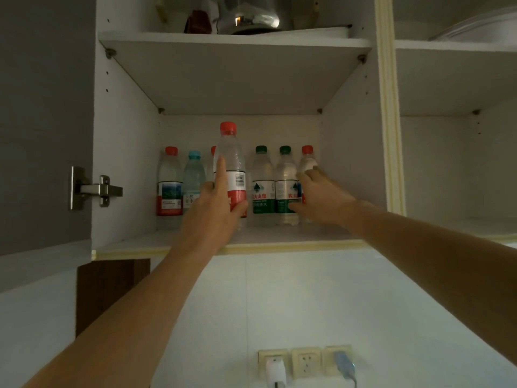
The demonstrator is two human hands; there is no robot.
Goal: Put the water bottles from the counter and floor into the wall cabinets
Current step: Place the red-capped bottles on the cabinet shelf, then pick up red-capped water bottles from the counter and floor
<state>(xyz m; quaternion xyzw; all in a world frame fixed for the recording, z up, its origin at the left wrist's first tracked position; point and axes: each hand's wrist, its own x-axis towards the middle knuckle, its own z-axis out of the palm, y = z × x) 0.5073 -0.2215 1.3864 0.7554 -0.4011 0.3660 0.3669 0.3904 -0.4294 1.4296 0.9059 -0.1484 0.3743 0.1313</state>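
Landmark: lower shelf (pixel 279 238) of the open wall cabinet (pixel 126 152).

Left hand (pixel 214 210) grips a red-cap bottle (pixel 231 166) at the label: thumb curled round the bottle's right side, index finger laid straight up the left side of the clear body. The bottle is upright, at the front middle of the shelf; whether its base rests on the shelf I cannot tell, the hand hides it.

Right hand (pixel 319 196) reaches to the right end of the back row. Fingers loosely extended, tips touching the rightmost bottle (pixel 307 163), red cap; not clearly wrapped round it, thumb low by the neighbouring label.

Back row on the shelf, left to right:
- red-cap bottle with red label (pixel 169 183), nearest the cabinet's left wall
- blue-cap bottle (pixel 193 177), just beside it
- another red cap (pixel 213 150), mostly hidden behind the held bottle
- green-cap bottle (pixel 262 186)
- second green-cap bottle (pixel 286 186), touching the first
- the rightmost bottle, at the right hand

All stand upright.

Above the shelf, on the upper shelf (pixel 235 40): a shiny metal kettle (pixel 251 18) and a dark red item (pixel 197 22) left of it. Hinge (pixel 95 189) on the door to the left of the shelf. Below the shelf, on the white wall: three sockets (pixel 305 362), the left and right ones with plugs in.
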